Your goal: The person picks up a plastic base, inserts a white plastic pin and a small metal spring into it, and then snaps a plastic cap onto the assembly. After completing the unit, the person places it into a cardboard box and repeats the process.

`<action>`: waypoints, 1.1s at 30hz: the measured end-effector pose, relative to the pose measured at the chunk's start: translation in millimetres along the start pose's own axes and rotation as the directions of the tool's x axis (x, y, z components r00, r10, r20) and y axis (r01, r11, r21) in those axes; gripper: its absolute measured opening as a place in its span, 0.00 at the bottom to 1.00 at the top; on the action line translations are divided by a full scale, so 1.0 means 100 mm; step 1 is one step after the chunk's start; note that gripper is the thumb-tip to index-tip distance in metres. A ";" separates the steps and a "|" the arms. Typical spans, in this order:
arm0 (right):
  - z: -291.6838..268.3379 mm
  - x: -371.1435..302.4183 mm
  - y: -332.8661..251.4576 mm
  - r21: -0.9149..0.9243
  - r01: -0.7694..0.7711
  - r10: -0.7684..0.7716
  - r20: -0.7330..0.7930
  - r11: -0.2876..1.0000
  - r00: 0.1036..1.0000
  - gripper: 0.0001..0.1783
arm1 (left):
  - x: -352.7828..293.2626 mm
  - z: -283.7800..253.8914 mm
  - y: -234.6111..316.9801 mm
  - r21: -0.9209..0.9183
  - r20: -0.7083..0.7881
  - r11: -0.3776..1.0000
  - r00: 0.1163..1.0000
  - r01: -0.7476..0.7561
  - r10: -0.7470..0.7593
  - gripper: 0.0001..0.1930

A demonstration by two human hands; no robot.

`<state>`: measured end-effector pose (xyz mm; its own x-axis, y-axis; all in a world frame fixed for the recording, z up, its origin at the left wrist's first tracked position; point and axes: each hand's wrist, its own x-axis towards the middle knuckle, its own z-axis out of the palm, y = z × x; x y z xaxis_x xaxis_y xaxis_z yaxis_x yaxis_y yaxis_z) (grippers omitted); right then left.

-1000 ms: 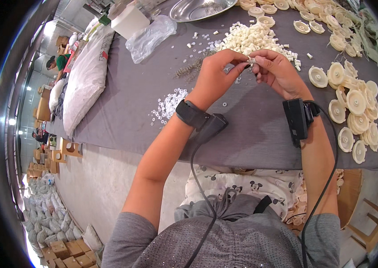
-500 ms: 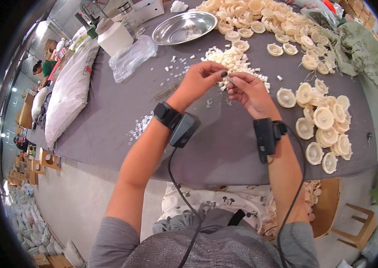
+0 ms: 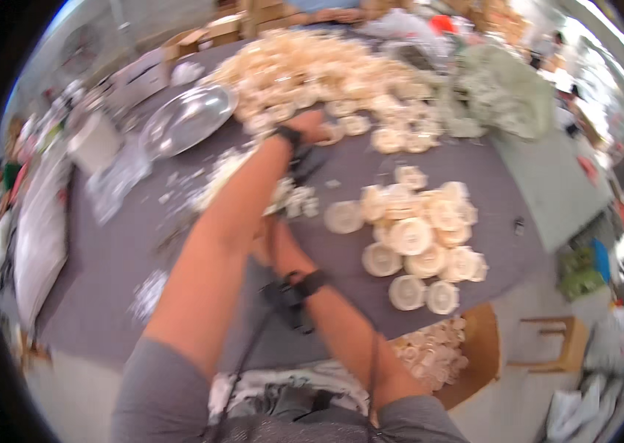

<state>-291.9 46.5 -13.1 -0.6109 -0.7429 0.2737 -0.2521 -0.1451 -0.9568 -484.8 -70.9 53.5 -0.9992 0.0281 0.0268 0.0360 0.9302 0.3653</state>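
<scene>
My left hand (image 3: 310,127) reaches across the table to the near edge of a large heap of cream plastic round caps (image 3: 304,66). A single cap (image 3: 332,134) lies right beside its fingers; motion blur hides whether they grip it. Lower down, my right hand (image 3: 260,242) is mostly behind my left forearm, next to a pile of small white plastic pieces (image 3: 301,201). Its fingers do not show. A second group of caps (image 3: 409,236), with small centres fitted, lies to the right of my right hand.
A shiny metal bowl (image 3: 188,122), a clear plastic bag (image 3: 116,184) and a white container (image 3: 94,140) stand at the left. Small clear rings (image 3: 151,295) lie near my left forearm. A greenish sack (image 3: 500,92) rests at the far right; a cardboard box (image 3: 478,354) of caps sits below the table edge.
My hands, together over the white pieces before, have parted. The left has gone forward to the cap heap, while the right has drawn back below it. The view has swung to the right.
</scene>
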 end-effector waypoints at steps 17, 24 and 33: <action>0.13 0.07 -0.37 -0.072 -0.116 0.107 -0.127 0.991 0.986 0.06 | -1.18 -0.61 0.02 -0.324 -0.375 0.930 0.926 -0.174 0.043 0.31; 0.13 0.08 -0.38 0.132 -0.052 0.071 -0.141 0.990 0.988 0.07 | -2.49 -1.07 0.09 -0.626 -0.260 0.779 0.952 -0.038 -0.163 0.31; 0.14 0.00 -0.55 0.650 -0.198 0.169 0.108 0.734 0.980 0.10 | -3.65 -0.62 0.28 -0.923 -0.113 0.374 0.859 0.096 -0.499 0.32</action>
<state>-267.3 45.3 38.2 -0.5598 -0.8231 0.0957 0.4241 -0.3838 -0.8203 -117.9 -78.0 111.6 -0.8746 -0.4817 -0.0542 -0.0688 0.0128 0.9975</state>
